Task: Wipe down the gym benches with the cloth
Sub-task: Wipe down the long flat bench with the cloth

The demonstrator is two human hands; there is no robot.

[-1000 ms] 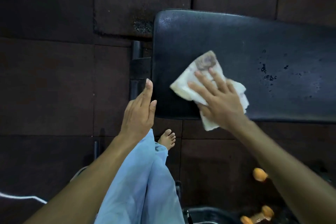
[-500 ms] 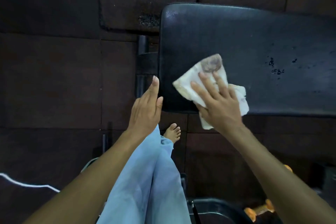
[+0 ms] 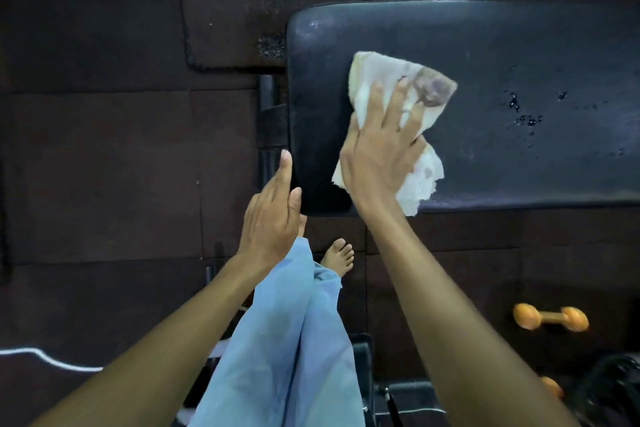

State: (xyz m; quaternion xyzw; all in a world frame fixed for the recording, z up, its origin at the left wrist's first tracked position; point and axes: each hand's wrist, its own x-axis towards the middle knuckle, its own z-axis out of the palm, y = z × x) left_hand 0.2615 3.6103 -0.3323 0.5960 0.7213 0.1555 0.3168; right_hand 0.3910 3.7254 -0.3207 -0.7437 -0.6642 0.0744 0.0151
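Flat right hand (image 3: 377, 156) presses cloth (image 3: 375, 71) onto the table (image 3: 519, 45) (a gym bench) to scrub; straight-fingered left hand (image 3: 270, 215) seemingly steadies its edge.

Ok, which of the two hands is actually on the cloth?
The right hand: its spread fingers press the white cloth onto the black bench pad. The left hand holds nothing, its straight fingers beside the pad's end.

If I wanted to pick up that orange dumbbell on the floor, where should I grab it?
Probably by the thin bar in the middle of the orange dumbbell, coming down from above. It lies flat on the floor mat with a fat round knob at each end, so your fingers would curl most easily round the narrow bar between them.
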